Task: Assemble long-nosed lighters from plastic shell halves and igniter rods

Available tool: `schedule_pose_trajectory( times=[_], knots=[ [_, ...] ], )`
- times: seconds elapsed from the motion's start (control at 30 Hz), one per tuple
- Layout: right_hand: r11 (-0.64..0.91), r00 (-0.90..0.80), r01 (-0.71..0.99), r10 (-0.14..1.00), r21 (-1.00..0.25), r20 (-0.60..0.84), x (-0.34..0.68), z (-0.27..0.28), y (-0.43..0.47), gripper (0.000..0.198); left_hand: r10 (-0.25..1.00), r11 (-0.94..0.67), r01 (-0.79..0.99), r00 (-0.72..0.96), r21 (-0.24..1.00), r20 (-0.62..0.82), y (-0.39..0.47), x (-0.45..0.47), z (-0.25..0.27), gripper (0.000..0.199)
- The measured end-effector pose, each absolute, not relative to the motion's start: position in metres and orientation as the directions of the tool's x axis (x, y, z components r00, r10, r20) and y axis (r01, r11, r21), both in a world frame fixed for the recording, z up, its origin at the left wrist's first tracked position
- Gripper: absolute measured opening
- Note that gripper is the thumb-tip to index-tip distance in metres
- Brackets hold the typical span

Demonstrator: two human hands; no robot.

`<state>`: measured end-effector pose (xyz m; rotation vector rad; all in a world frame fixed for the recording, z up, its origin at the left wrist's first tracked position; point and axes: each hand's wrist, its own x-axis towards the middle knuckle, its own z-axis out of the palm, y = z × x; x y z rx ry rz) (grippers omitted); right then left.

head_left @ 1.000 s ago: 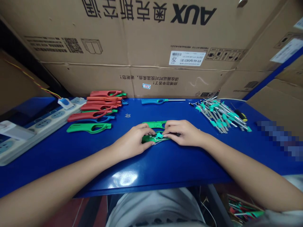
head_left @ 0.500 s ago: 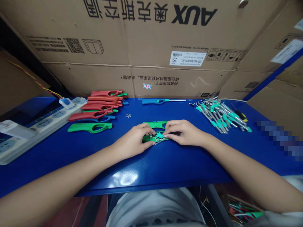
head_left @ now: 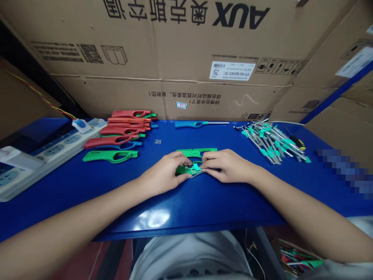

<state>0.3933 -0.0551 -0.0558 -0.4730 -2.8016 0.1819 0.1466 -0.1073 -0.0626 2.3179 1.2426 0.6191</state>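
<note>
My left hand [head_left: 166, 171] is closed on the left end of a green lighter shell half [head_left: 181, 170], thumb at the near side and fingers at the far side. Inside the shell lie thin white wires, a small black part and a piece of teal tape [head_left: 196, 167]. My right hand [head_left: 231, 165] pinches at the right side of the tape and wires; its fingertips hide exactly what they grip. Just beyond, a second green shell half [head_left: 194, 154] lies flat on the table, partly covered by my right fingers.
Red, orange, blue and green lighter handles [head_left: 122, 130] are piled at left by a white power strip [head_left: 61, 147]. Small metal pieces [head_left: 157, 141] and a blue lighter [head_left: 190, 124] lie farther back. Metal tubes with teal tape [head_left: 271, 142] and a screwdriver [head_left: 297, 142] are at right. A cardboard wall [head_left: 116, 89] stands behind.
My right hand has shifted slightly, its fingers drawn a little nearer to me, so more of the far green shell half shows. My left hand keeps its hold.
</note>
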Motion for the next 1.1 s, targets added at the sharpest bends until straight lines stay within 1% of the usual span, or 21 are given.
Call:
schedule_pose_trajectory(
  times=[0.2,0.3,0.37,0.43,0.53,0.6,0.67,0.77,0.93,1.1],
  knots=[
    [0.940,-0.927,0.340,0.341,-0.038,0.154,0.392,-0.047,-0.062,0.025,0.853,-0.502,0.642,0.480,0.579,0.206,-0.107,0.147,-0.063,0.029],
    [0.930,-0.919,0.367,0.368,-0.037,0.143,0.392,-0.045,-0.065,0.025,0.853,-0.501,0.640,0.478,0.582,0.208,-0.108,0.147,-0.063,0.030],
    [0.914,-0.900,0.399,0.405,-0.067,0.159,0.393,-0.045,-0.064,0.025,0.855,-0.499,0.646,0.476,0.577,0.206,-0.108,0.147,-0.062,0.030],
    [0.887,-0.871,0.445,0.461,-0.124,0.171,0.393,-0.046,-0.061,0.027,0.855,-0.501,0.653,0.476,0.568,0.207,-0.109,0.147,-0.062,0.029],
    [0.827,-0.820,0.509,0.551,-0.239,0.158,0.391,-0.049,-0.060,0.038,0.846,-0.516,0.651,0.487,0.557,0.215,-0.109,0.146,-0.062,0.028],
    [0.800,-0.800,0.532,0.583,-0.278,0.145,0.390,-0.050,-0.060,0.040,0.838,-0.529,0.643,0.499,0.553,0.221,-0.109,0.146,-0.062,0.028],
    [0.797,-0.799,0.535,0.585,-0.278,0.138,0.388,-0.052,-0.061,0.034,0.831,-0.539,0.633,0.508,0.556,0.226,-0.110,0.147,-0.061,0.027],
    [0.816,-0.813,0.522,0.564,-0.249,0.144,0.385,-0.054,-0.062,0.025,0.824,-0.550,0.614,0.510,0.566,0.246,-0.111,0.149,-0.060,0.020],
    [0.843,-0.830,0.512,0.535,-0.167,0.154,0.383,-0.056,-0.064,0.023,0.837,-0.537,0.631,0.481,0.560,0.261,-0.111,0.152,-0.063,0.014],
    [0.864,-0.850,0.486,0.502,-0.131,0.158,0.383,-0.055,-0.066,0.020,0.851,-0.512,0.601,0.452,0.614,0.267,-0.111,0.154,-0.065,0.007]
  ],
)
